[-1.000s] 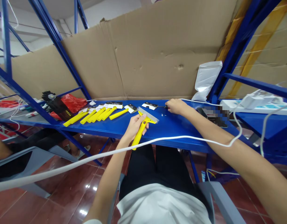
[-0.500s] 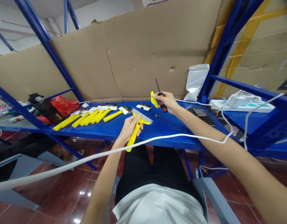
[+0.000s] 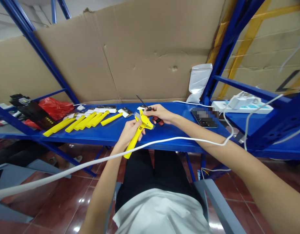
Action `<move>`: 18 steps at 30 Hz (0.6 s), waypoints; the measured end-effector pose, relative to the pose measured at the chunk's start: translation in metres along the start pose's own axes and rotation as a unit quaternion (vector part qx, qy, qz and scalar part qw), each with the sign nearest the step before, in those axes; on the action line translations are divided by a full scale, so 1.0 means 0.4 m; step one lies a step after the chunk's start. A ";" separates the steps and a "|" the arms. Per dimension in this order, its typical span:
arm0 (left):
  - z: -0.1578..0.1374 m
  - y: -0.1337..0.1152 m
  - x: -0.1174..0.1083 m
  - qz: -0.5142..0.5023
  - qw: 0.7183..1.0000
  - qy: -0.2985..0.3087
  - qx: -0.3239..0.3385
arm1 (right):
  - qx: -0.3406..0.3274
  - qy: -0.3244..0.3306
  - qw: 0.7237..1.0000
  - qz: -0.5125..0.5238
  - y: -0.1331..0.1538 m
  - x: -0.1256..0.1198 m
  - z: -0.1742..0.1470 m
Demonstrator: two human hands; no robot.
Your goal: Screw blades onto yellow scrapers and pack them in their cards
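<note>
My left hand is closed round a yellow scraper near its head, with the handle slanting down toward my lap. Part of its metal blade shows beside my thumb. My right hand pinches a small yellow cover plate, which lies over the scraper's head. Tucked in the same hand is a screwdriver with a red and black handle, its shaft pointing up and left. My right fingers partly hide the plate's upper end.
Several yellow scrapers with black-and-white cards lie on the blue table at left. Beyond them are a black box and a red bag. A phone and a power strip sit right. A white cable crosses in front.
My right hand has come down and left, bringing the yellow plate onto the scraper's head with the screwdriver still in its grip. My left hand keeps holding the scraper. The view has shifted slightly.
</note>
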State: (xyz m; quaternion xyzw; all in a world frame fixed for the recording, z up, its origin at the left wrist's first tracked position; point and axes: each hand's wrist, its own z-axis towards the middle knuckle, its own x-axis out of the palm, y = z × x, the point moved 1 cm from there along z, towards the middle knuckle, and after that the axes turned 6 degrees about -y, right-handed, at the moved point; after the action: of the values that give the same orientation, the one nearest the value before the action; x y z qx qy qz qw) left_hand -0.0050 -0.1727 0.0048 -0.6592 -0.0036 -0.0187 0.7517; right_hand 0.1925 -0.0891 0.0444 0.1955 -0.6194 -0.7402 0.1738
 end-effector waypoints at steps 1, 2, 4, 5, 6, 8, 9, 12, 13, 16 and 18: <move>0.001 0.002 0.000 -0.001 1.000 0.002 0.003 | 0.000 0.010 1.000 -0.020 -0.003 0.002 -0.001; 0.001 0.004 0.001 -0.002 1.000 0.004 0.005 | -0.002 0.016 0.999 -0.036 -0.005 0.004 -0.002; 0.002 0.006 0.001 -0.001 1.000 0.010 0.006 | -0.011 0.017 0.998 -0.059 -0.007 0.005 -0.002; 0.003 0.006 0.002 0.000 1.000 0.011 0.006 | -0.017 0.017 0.997 -0.067 -0.008 0.005 -0.001; 0.003 0.005 0.002 0.001 1.000 0.012 0.006 | -0.025 0.019 0.997 -0.073 -0.008 0.005 -0.001; 0.004 0.001 0.002 0.003 1.000 0.011 0.005 | -0.044 0.032 0.995 -0.080 -0.006 0.004 -0.001; 0.004 -0.001 0.002 0.004 1.000 0.011 0.003 | -0.051 0.044 0.994 -0.080 -0.006 0.004 -0.001; 0.003 -0.004 0.003 0.006 1.000 0.014 0.001 | -0.063 0.073 0.992 -0.080 -0.006 0.002 -0.002; 0.002 -0.005 0.004 0.006 1.000 0.016 0.001 | -0.063 0.075 0.992 -0.083 -0.006 0.001 -0.002; 0.001 -0.005 0.008 0.009 1.000 0.024 0.003 | -0.064 0.067 0.991 -0.096 -0.009 -0.003 0.000; 0.000 -0.006 0.010 0.013 1.000 0.027 0.001 | -0.070 0.064 0.991 -0.097 -0.011 -0.003 0.002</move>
State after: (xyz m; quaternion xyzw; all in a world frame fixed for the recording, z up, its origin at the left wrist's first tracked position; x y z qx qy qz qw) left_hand -0.0013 -0.1732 0.0072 -0.6576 0.0252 -0.0270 0.7525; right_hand 0.1932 -0.0871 0.0403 0.2895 -0.5318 -0.7809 0.1537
